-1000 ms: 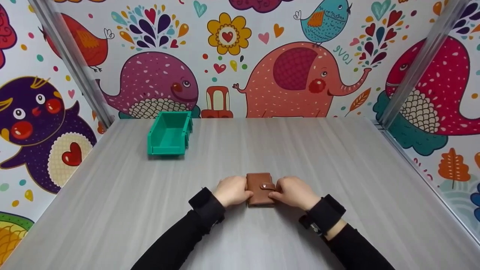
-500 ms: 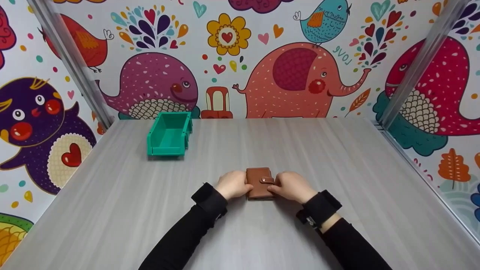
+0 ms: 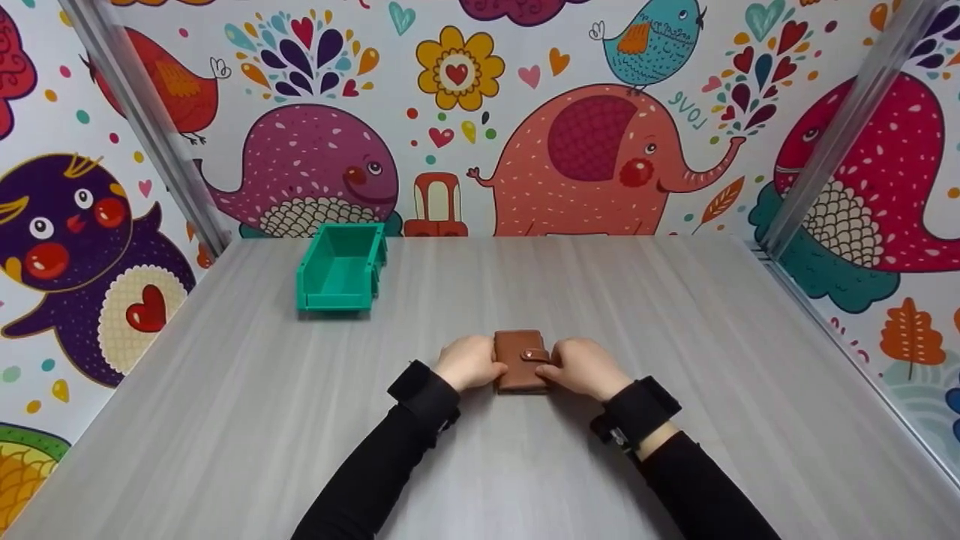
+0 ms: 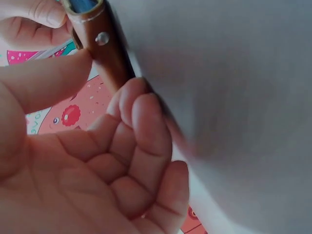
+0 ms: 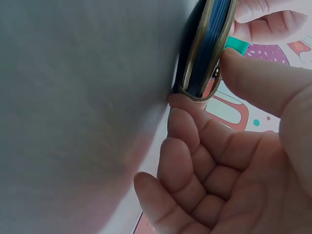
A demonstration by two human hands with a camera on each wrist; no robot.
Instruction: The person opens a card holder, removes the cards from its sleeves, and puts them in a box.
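Wallet [image 3: 517, 369] moved forward, curled fingers [image 4: 150, 122] pinching both sides

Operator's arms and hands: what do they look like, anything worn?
Black long sleeves: left sleeve, right sleeve. Wide black wristbands: left wristband, right wristband, the right one with a small shiny piece at its edge. Left hand and right hand are bare; no gloves or rings visible.
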